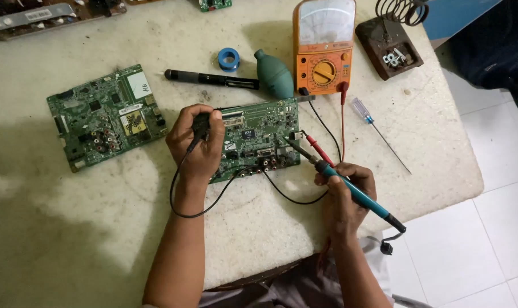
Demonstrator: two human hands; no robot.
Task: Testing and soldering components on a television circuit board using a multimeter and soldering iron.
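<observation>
On the rough, stained white table (70, 228) in front of you lies a flat green circuit board (259, 137) studded with small parts, your left hand (197, 142) closed around a black probe (200, 124) on it, your right hand (344, 191) gripping a teal soldering iron (356, 194) and red probe (317, 149).

Electronics repair workshop: circuit boards (106, 116), multimeter (324, 45), soldering iron (350, 188) on worn bench (259, 228).
</observation>
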